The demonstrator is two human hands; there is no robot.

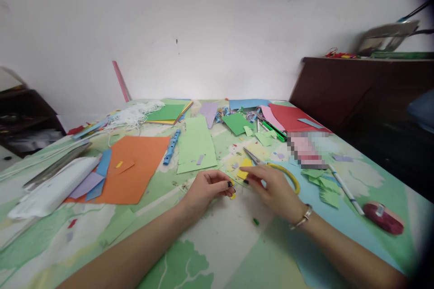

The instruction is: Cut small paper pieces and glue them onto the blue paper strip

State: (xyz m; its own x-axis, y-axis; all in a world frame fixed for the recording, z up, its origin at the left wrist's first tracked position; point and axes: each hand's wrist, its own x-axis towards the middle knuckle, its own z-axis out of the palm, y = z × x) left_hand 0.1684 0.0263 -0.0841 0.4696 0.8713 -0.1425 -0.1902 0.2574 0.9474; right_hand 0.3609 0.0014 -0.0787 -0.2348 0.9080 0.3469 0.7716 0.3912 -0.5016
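Observation:
My left hand (208,186) is closed in a pinch, with a small yellow piece of paper (233,197) at its fingertips. Facing it, my right hand (276,192) is slightly blurred, its index finger stretched out and apart from the thumb. A thin green line, perhaps a paper strip, runs between both hands; I cannot tell what holds it. Just beyond the right fingers lies a yellow paper piece (245,165). Scissors (256,157) with yellow handles rest behind the right hand, partly covered by it.
Orange paper (135,167) and a white box-like object (56,185) lie left. Light green paper (196,146) and a blue clip-like stick (172,146) are ahead. Blue paper (325,235), green scraps (328,192), a white pen (346,189) and a dark red oval object (383,218) lie right.

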